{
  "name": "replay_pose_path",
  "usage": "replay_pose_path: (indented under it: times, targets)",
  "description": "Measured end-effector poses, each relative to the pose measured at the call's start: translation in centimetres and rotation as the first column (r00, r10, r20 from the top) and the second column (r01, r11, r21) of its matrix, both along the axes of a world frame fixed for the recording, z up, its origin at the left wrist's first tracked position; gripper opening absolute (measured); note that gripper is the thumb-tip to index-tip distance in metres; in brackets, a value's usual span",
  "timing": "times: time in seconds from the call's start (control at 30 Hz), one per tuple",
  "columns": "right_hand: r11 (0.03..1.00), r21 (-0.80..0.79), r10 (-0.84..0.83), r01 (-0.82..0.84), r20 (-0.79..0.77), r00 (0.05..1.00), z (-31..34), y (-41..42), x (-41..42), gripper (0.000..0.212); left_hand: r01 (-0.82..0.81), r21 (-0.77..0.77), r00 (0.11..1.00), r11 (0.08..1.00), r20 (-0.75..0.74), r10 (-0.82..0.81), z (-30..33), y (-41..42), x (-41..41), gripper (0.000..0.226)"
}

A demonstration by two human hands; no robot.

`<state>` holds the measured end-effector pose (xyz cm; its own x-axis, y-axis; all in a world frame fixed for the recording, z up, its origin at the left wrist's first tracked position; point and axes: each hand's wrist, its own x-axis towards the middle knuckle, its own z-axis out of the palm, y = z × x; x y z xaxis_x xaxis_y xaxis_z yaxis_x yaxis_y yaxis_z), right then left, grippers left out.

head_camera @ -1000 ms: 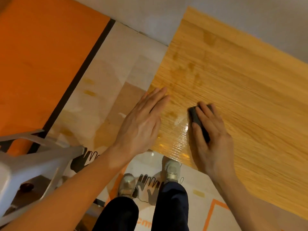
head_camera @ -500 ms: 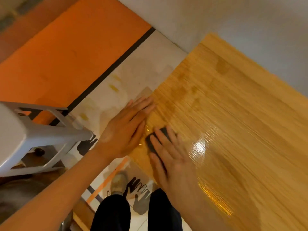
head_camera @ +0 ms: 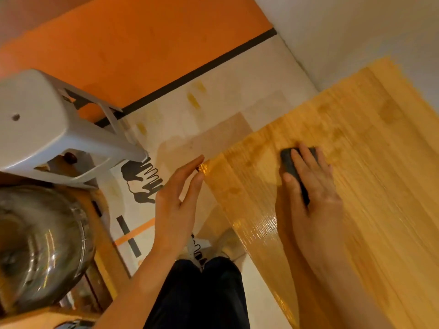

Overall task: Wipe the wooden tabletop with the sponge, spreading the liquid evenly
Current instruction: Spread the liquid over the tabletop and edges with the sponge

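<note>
On the wooden tabletop, near its left edge: one dark sponge, lying flat under the right hand, whose fingers are lying over its top and pressing it down, thumb running along its near side. The left hand, fingers straight and together, is hovering at the table's corner, holding nothing. Wet sheen is showing along the near edge. Handling, as judged: the sponge is likely soft, light and slick when loaded; it is best held from above with flat, even pressure.

Head camera looks steeply down, close over the tabletop corner.
</note>
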<state>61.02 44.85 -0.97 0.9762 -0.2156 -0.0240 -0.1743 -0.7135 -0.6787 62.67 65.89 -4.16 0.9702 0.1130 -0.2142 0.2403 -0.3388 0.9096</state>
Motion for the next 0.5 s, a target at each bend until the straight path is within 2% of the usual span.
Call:
replay_pose_path:
  times: [0.17,0.27,0.43,0.5]
  targets:
    - [0.969,-0.069,0.236,-0.237,-0.022,0.972,0.1,0.2,-5.6,0.042,-0.086,-0.233,0.996,0.969,-0.058,0.074,-0.6,-0.1,0.0,0.034]
    - [0.924,-0.099,0.369,-0.37,-0.033,0.929,0.0,2.3,-5.6,0.043,-0.124,-0.327,0.991,0.937,-0.089,0.1,-0.7,-0.3,0.2,0.031]
    - [0.933,-0.097,0.347,-0.347,-0.016,0.938,-0.4,6.0,1.7,0.04,-0.127,-0.416,0.991,0.901,-0.086,0.1,-1.0,-0.4,0.4,0.03]
    - [0.933,-0.086,0.349,-0.351,-0.031,0.937,-0.6,6.1,1.6,0.04,-0.129,-0.454,0.991,0.882,-0.095,0.096,-1.3,-0.4,0.5,0.029]
